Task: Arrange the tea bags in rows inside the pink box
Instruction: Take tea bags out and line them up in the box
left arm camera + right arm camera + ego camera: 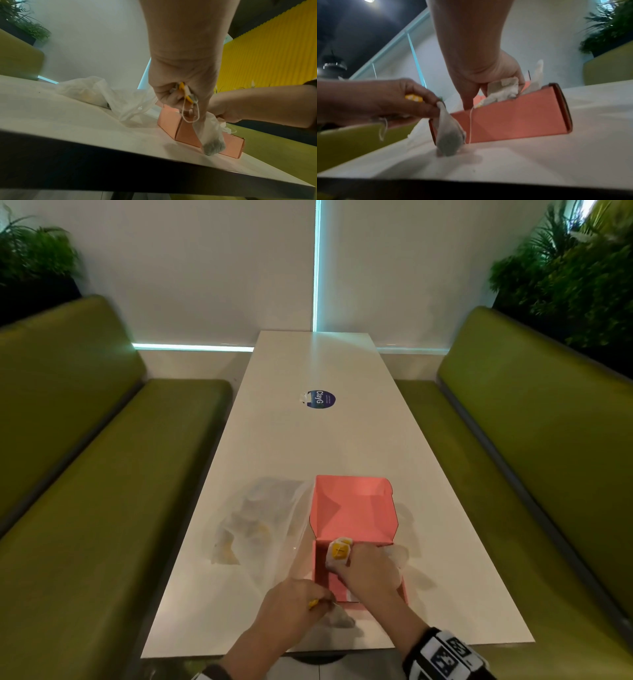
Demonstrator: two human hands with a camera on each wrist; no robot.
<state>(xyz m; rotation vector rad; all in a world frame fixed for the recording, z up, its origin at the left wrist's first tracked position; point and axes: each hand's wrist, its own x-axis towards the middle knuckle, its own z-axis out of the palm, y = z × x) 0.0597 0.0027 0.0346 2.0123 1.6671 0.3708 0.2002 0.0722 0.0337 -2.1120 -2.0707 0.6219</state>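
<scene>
The pink box (pixel 352 508) stands open on the white table (pixel 301 446) near its front edge, with the lid raised at the back. My right hand (pixel 346 563) reaches into the box and grips a bunch of tea bags (pixel 503 89), a yellow tag (pixel 339 552) showing on top. My left hand (pixel 320 602), just left of the box's front corner, pinches one tea bag (pixel 211 139) by its top, with its yellow tag and string bunched in the hand. That bag hangs down and its bottom touches the table in front of the box (pixel 518 119). The box floor is mostly hidden.
A clear plastic bag (pixel 260 525) holding more tea bags lies against the box's left side. A round blue sticker (pixel 321 399) sits mid-table. Green benches (pixel 102 474) run along both sides. The table's front edge (pixel 154 166) is close under my wrists.
</scene>
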